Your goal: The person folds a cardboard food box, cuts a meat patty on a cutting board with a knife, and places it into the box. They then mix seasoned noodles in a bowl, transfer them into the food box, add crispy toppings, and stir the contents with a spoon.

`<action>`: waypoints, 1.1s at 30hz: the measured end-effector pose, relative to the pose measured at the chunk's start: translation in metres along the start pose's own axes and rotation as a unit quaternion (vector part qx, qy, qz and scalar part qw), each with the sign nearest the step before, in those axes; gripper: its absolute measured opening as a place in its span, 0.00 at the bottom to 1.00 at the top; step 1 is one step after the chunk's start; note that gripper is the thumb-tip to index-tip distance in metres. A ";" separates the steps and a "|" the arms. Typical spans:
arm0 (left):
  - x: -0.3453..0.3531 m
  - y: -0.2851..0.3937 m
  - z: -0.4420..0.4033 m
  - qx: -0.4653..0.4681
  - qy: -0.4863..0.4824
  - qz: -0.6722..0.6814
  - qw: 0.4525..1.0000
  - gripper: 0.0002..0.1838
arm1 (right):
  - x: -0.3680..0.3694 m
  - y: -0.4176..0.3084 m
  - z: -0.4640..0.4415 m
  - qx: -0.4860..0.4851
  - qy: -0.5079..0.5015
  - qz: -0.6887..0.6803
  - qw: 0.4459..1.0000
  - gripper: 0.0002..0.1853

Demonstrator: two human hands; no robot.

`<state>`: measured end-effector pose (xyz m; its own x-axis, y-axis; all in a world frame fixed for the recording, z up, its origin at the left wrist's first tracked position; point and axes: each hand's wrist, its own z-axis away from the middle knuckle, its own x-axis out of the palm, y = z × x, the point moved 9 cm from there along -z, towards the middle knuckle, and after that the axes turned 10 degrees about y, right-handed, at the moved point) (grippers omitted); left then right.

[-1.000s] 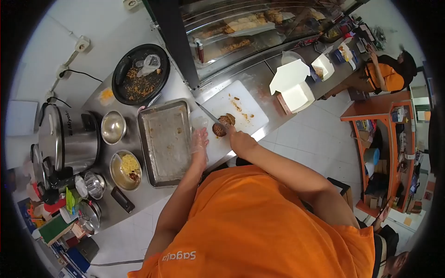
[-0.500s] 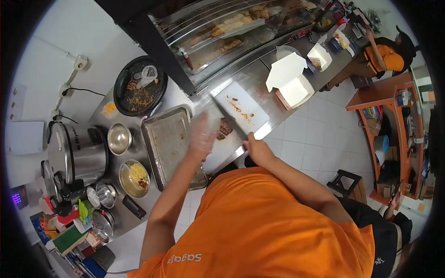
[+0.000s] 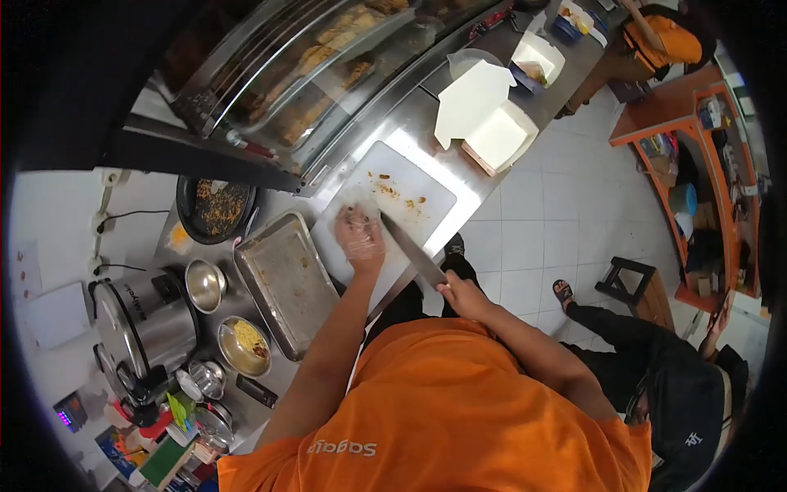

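Observation:
On the white cutting board [image 3: 433, 187], my left hand [image 3: 361, 238], in a clear plastic glove, is closed around the browned meat; only dark bits of it show at the fingers. My right hand [image 3: 463, 297] is wrapped round the handle of a large knife [image 3: 412, 252]. The blade slants across the board, its tip close to my left fingers. Brown crumbs [image 3: 387, 190] lie on the far part of the board. Just left of the board is a metal tray [image 3: 285, 283] with stained metal showing inside.
Left of the tray are a black pan [image 3: 216, 210], metal bowls [image 3: 246, 346] and a large cooker [image 3: 152, 324]. A glass food case [image 3: 311, 74] stands beyond the board. An open white box [image 3: 498, 135] is to the right. Other people [image 3: 666, 39] are at the right side.
My left hand has come down and closed on the meat, which lay uncovered on the board before. The knife has moved toward me, off the meat. The view has turned and shifted.

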<state>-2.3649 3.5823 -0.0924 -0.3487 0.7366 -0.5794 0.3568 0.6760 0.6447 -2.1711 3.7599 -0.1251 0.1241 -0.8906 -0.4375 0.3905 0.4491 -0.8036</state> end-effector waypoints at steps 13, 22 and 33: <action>0.047 0.148 -0.039 0.018 -0.014 0.125 0.992 0.24 | -0.092 -0.069 0.003 0.082 0.013 -0.102 0.991 0.16; 0.221 0.365 -0.162 0.113 0.022 0.303 0.946 0.24 | -0.351 -0.058 -0.043 0.021 0.216 -0.112 0.970 0.13; 0.586 0.393 -0.159 0.236 -0.338 -0.215 0.885 0.23 | -0.500 0.123 -0.005 0.210 0.374 -0.264 0.864 0.18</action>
<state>-2.5670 4.2769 -0.0996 0.0000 0.1434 -0.9897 0.6952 0.7114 0.1031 -2.1898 4.2605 -0.0068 -0.7354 -0.5976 -0.3195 0.5290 -0.2116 -0.8218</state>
